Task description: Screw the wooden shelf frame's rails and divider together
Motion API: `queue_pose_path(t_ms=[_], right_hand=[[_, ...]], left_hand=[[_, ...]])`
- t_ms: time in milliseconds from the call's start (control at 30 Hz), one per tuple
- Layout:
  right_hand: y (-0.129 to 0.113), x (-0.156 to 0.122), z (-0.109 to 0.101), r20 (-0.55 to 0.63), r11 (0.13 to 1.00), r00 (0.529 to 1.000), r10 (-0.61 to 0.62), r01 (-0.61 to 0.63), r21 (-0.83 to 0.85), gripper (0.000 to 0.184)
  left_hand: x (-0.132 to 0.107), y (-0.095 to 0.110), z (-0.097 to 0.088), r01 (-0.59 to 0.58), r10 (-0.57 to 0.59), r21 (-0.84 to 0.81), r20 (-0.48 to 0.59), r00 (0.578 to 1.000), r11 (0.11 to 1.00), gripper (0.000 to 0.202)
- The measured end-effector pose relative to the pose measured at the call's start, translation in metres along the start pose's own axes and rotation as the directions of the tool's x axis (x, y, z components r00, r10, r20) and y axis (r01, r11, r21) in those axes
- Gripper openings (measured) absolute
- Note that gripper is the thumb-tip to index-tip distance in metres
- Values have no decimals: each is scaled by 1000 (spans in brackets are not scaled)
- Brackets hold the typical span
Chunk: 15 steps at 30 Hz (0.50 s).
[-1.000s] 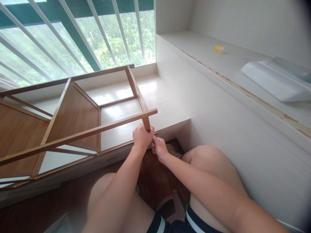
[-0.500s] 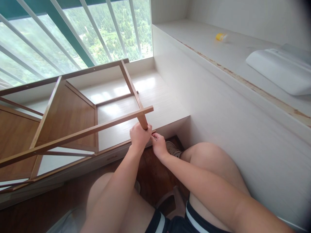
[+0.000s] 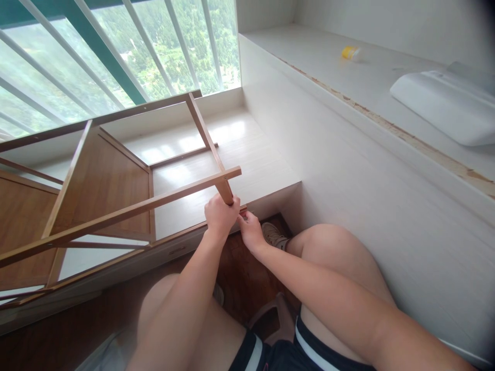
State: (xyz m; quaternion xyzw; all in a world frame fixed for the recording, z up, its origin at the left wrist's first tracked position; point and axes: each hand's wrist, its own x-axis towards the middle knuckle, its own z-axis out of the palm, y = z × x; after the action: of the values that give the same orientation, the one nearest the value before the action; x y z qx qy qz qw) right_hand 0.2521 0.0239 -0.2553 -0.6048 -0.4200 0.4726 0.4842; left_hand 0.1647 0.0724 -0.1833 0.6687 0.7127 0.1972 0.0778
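A brown wooden shelf frame (image 3: pixel 154 205) with slatted rails and brown panels (image 3: pixel 110 180) lies on its side on the pale window ledge. My left hand (image 3: pixel 220 215) is closed around the lower end of its right-hand crossbar (image 3: pixel 223 190). Just to the right, my right hand (image 3: pixel 251 231) pinches at the end of the lower rail, close beside the left fingers. Whatever sits between its fingertips is too small and too covered to make out.
Barred windows (image 3: pixel 154 46) are behind the ledge. A pale side wall (image 3: pixel 309 139) rises on the right, topped by a shelf with chipped edging, a yellow-and-white bottle (image 3: pixel 350 53) and a white plastic piece (image 3: pixel 444 105). Below me are a stool (image 3: pixel 270 322) and dark wooden floor.
The view has shifted slightly, so the frame appears a little further left. Both hands keep their places on the wood, with the right fingertips moving only a little.
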Motion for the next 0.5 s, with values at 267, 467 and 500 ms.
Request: queue_pose_path(t_ms=[267,467,500], right_hand=[[4,4,3,6,1000,1000,-9,9,-11,49],[3,0,2,-5,999,999,33,-34,-32,43],[2,-1,1,-8,999,999,32,-33,-35,38]], left_hand=[[0,0,1,10,-9,12,-14,1000,1000,37],[0,-2,4,-4,4,2,-34,999,1000,36],[0,-3,4,-4,5,2,-39,999,1000,36]])
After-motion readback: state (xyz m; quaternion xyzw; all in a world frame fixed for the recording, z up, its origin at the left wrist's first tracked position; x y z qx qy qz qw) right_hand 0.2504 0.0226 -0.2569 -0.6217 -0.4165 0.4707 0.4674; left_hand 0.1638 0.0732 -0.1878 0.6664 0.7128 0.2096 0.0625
